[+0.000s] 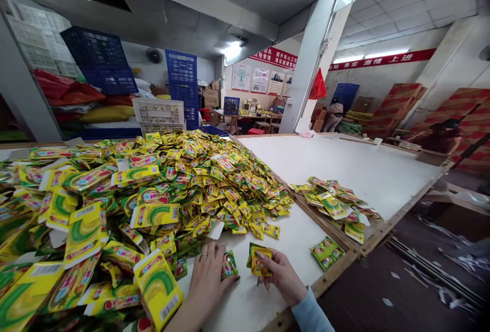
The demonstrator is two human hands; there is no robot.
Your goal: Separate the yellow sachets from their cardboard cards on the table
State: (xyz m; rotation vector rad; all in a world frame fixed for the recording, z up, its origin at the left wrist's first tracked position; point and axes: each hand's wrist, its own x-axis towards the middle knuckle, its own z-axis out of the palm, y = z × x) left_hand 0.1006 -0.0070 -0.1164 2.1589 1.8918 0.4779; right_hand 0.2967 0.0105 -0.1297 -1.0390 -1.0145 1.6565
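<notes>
My left hand [209, 277], with a ring on one finger, rests at the near edge of the heap. A small green sachet [229, 264] sits between its thumb and curled fingers. To its right, my right hand [282, 277] pinches a yellow sachet [261, 261] between thumb and fingers, with a green one partly visible behind it. The big heap of yellow and green sachets [214, 179] spreads ahead of my hands. On the left lie many open printed yellow cartons [158, 286]. Several green sachets [326, 253] lie together right of my right hand.
A wooden strip [317, 214] divides the white tabletop [344, 150]. Beyond it sits a pile of filled-looking yellow cartons [335, 202]. White crate [158, 112] and blue crates [181, 81] stand behind the heap. A person [440, 138] is at the far right; another stands farther back.
</notes>
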